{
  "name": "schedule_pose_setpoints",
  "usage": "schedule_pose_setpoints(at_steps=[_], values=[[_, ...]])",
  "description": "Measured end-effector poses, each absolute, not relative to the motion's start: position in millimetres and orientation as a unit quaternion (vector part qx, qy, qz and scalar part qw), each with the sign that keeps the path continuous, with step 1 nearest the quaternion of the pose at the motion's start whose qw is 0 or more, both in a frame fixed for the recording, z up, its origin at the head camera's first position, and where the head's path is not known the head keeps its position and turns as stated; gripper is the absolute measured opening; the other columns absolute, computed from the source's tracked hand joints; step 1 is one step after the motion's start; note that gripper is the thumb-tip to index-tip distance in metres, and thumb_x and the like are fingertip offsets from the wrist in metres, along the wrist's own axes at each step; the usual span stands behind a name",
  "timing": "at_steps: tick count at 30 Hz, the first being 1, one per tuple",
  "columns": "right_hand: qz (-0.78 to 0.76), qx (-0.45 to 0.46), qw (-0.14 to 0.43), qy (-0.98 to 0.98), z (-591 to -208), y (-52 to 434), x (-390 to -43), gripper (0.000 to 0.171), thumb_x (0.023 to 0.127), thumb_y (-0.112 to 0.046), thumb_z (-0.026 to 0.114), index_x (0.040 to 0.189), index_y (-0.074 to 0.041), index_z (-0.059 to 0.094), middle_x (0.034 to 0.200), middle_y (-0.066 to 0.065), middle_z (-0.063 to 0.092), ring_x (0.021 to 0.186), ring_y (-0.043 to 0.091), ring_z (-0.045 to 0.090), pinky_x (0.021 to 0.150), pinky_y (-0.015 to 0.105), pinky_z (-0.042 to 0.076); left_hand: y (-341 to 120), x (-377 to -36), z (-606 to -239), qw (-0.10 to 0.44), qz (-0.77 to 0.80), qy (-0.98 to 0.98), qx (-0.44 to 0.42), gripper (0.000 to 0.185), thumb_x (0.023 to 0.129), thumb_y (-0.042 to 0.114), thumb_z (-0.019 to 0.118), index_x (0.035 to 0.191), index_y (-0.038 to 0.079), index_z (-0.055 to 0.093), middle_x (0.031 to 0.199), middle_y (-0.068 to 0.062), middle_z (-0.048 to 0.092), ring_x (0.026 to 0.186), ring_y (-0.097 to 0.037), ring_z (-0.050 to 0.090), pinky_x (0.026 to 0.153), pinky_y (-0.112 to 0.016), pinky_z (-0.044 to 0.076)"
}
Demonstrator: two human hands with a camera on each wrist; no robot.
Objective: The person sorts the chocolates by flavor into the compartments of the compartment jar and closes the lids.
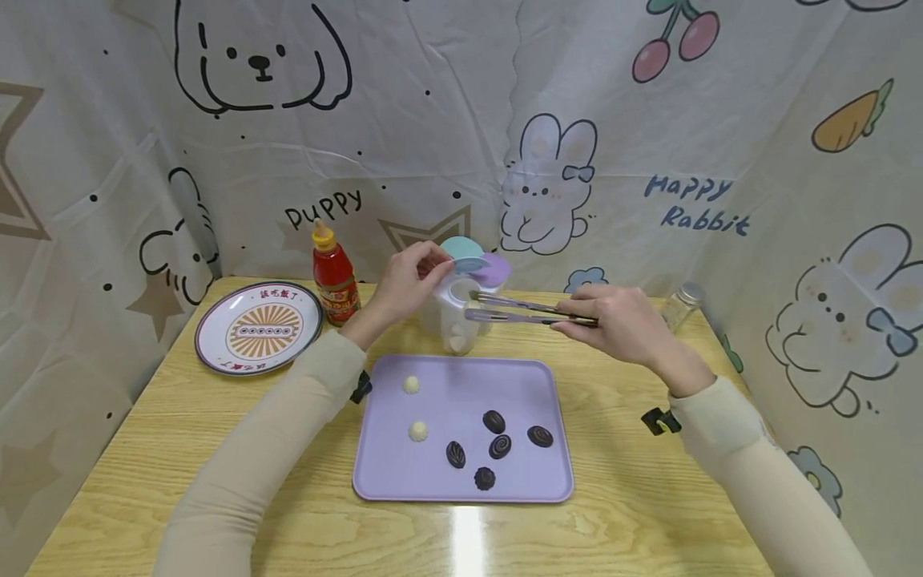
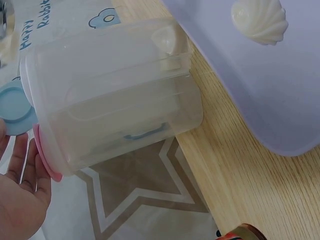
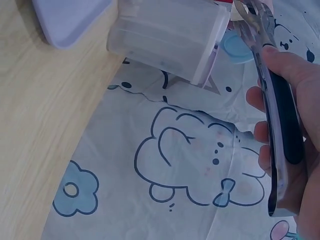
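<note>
My left hand [image 1: 409, 282] pinches the edge of a round blue lid [image 2: 17, 107], raised above one compartment of a clear plastic storage container [image 1: 433, 316]. My right hand [image 1: 613, 320] grips metal tongs [image 1: 515, 314] with dark handle grips. The tong tips are at that compartment's opening; whether they hold anything is hard to tell. A white shell-like piece [image 2: 170, 39] shows at the container's bottom. In front, a lilac tray [image 1: 382, 473] bears two white chocolates, one of them a swirled white chocolate [image 2: 260, 21], and several dark chocolates [image 1: 500, 446].
Left of the container stand a red sauce bottle [image 1: 336, 280] with a yellow cap and a patterned plate [image 1: 209, 353]. A small glass shaker [image 1: 681, 304] is behind my right hand. A printed cloth [image 1: 447, 96] hangs behind and beside the wooden table [image 1: 634, 497].
</note>
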State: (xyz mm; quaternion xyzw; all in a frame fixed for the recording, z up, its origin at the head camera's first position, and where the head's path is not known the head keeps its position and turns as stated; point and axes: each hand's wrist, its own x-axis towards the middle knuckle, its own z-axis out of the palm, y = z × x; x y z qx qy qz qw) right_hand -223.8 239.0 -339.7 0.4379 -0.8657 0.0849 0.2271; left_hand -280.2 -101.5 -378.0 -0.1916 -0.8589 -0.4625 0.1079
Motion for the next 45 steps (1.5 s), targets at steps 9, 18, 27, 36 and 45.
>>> schedule_pose_setpoints(at_steps=[9,18,27,36,45], values=[[0.078,0.419,0.210,-0.880,-329.7,230.5,-240.1,0.016,0.090,-0.027,0.084,0.098,-0.013,0.083,0.075,-0.001,0.067,0.056,0.006,0.044,0.049,0.021,0.031,-101.6,-279.4,-378.5,0.106,-0.466,-0.855,-0.201,0.018,0.106,0.020,0.065,0.114,0.005,0.069,0.111,-0.013,0.072,0.096,-0.024,0.066,0.086,-0.033,0.054],[0.076,0.403,0.196,-0.891,-327.7,227.9,-250.2,0.016,0.092,-0.026,0.082,0.103,-0.013,0.083,0.080,0.001,0.071,0.057,0.007,0.046,0.051,0.022,0.032,-100.6,-278.4,-377.7,0.108,-0.463,-0.856,-0.202,0.018,0.106,0.020,0.065,0.114,0.005,0.069,0.111,-0.013,0.073,0.096,-0.024,0.066,0.087,-0.033,0.054],[0.076,0.373,0.171,-0.909,-330.3,228.4,-255.3,0.028,0.093,-0.031,0.081,0.112,-0.010,0.083,0.095,0.007,0.080,0.063,0.015,0.061,0.053,0.030,0.045,-100.4,-278.0,-376.7,0.100,-0.466,-0.857,-0.197,0.018,0.106,0.020,0.065,0.114,0.005,0.069,0.112,-0.013,0.072,0.097,-0.025,0.065,0.087,-0.033,0.054],[0.081,0.373,0.169,-0.909,-329.8,231.2,-251.7,0.032,0.091,-0.032,0.083,0.114,-0.009,0.082,0.095,0.008,0.079,0.061,0.013,0.058,0.051,0.025,0.039,-102.2,-278.4,-374.0,0.097,-0.461,-0.860,-0.198,0.018,0.106,0.020,0.065,0.114,0.005,0.070,0.111,-0.012,0.073,0.096,-0.025,0.065,0.086,-0.032,0.053],[0.062,0.384,0.168,-0.906,-331.9,238.2,-232.3,0.033,0.088,-0.038,0.085,0.109,-0.013,0.082,0.084,0.002,0.072,0.059,0.007,0.050,0.051,0.025,0.036,-105.9,-281.6,-370.1,0.086,-0.450,-0.866,-0.201,0.017,0.105,0.020,0.067,0.114,0.005,0.070,0.110,-0.013,0.073,0.094,-0.025,0.066,0.082,-0.029,0.053]])
